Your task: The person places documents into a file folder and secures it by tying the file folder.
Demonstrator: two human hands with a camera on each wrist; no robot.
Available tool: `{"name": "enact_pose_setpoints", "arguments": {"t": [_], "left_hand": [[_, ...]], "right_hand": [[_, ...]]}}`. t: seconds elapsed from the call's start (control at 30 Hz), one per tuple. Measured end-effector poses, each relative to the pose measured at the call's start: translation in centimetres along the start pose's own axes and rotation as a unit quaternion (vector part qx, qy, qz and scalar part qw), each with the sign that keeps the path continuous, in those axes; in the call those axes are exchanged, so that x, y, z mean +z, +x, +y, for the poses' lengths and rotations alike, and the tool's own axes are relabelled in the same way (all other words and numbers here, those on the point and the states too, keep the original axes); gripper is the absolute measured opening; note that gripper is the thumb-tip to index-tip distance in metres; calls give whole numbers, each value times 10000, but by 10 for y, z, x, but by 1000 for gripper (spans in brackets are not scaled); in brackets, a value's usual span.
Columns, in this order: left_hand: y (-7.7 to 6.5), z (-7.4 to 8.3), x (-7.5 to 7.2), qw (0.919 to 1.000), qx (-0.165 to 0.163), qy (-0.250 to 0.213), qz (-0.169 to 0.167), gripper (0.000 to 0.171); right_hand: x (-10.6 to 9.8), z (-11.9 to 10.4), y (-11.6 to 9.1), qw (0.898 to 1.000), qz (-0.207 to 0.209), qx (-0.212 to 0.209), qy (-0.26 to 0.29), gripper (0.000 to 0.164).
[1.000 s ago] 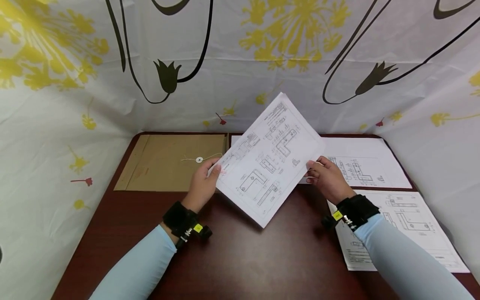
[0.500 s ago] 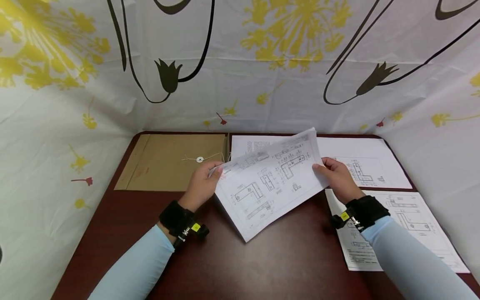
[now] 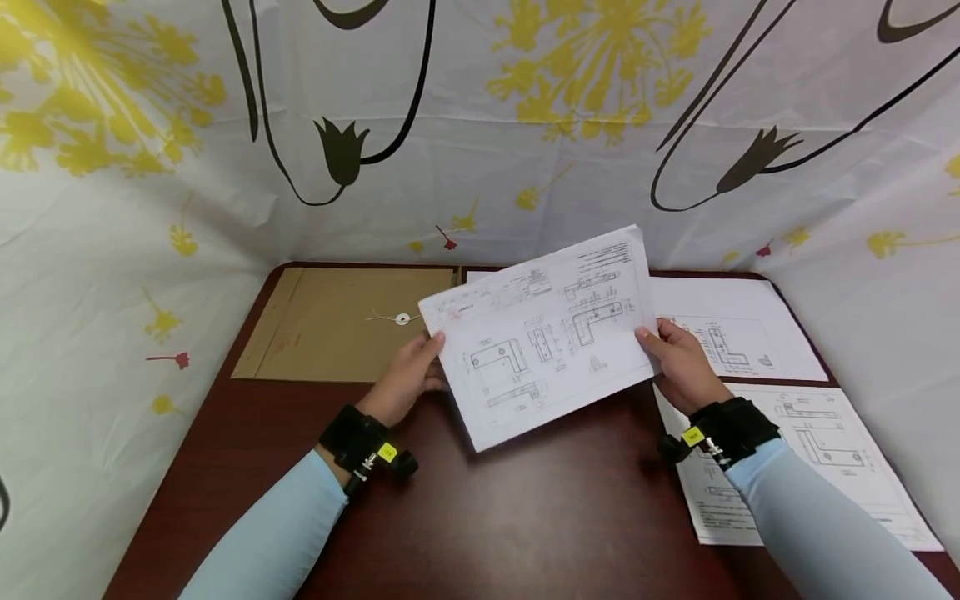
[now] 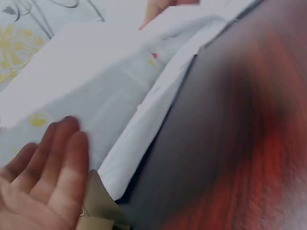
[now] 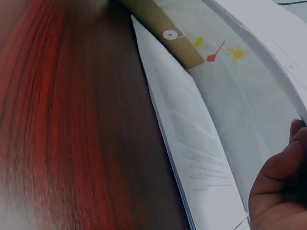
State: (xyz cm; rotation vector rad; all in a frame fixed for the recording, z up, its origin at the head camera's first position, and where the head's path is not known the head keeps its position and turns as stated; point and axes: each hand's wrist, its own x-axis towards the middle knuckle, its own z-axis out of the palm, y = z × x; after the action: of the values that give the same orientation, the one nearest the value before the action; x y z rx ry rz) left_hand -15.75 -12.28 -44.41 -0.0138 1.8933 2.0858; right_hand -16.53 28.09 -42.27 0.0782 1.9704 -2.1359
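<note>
In the head view, a stack of printed drawing sheets (image 3: 547, 375) is held up at a tilt over the table. My right hand (image 3: 681, 367) pinches its right edge, thumb on the front and fingers behind. At the left edge is my left hand (image 3: 405, 375), its thumb tip right at the paper. The left wrist view shows the left hand's fingers (image 4: 67, 167) straight and spread beside the stack's underside (image 4: 86, 57); its thumb is hidden there. In the right wrist view, the right hand's fingers (image 5: 278, 177) are curled at the stack's edge (image 5: 268, 52).
A brown paper file envelope (image 3: 337, 333) with a string and white button lies at the table's back left. More papers (image 3: 750, 308) lie at the back right, with another drawing stack (image 3: 810, 467) in front of them. A patterned cloth (image 3: 480, 125) hangs behind the dark table (image 3: 540, 517).
The stack has turned clockwise from a steep slant to a flatter one, dipping and then rising slightly. Its upper left corner now stands out above my left hand, whose grip has loosened.
</note>
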Motion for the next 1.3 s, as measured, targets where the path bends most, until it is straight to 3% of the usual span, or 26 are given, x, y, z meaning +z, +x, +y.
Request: {"name": "enact_pose_setpoints", "arguments": {"t": [0.1,0.2,0.3,0.47,0.7,0.9,1.0,1.2,1.3], "left_hand": [[-2,-4,3,9979,-137,398,-498,45],[-4,-6,6,9940,-10,777,-765,39],[-6,-7,9,9920,175,1080,-625,36],[-6,-6,9,9901,331,1358,-96,37],[-5,-1,7,9884,410,1464,48,37],[-6,1,3,9881,375,1466,278,36],[-4,1,1,9859,379,1592,341,35],[0,-1,-5,9806,224,1908,384,37],[2,0,-10,9722,233,2292,422,43]], "right_hand": [[2,0,0,9995,-23,-12,322,54],[4,0,-2,9989,-109,-1,457,52],[6,1,-5,9994,-189,128,264,53],[8,-1,-9,9973,-368,632,-20,60],[8,3,-11,9927,-608,1006,-254,60],[9,13,-11,9897,-1214,591,-468,57],[10,15,-12,9894,-1278,274,-638,56],[15,14,-12,9914,-774,-175,-1036,53],[18,13,-11,9901,-404,-249,-1319,51]]}}
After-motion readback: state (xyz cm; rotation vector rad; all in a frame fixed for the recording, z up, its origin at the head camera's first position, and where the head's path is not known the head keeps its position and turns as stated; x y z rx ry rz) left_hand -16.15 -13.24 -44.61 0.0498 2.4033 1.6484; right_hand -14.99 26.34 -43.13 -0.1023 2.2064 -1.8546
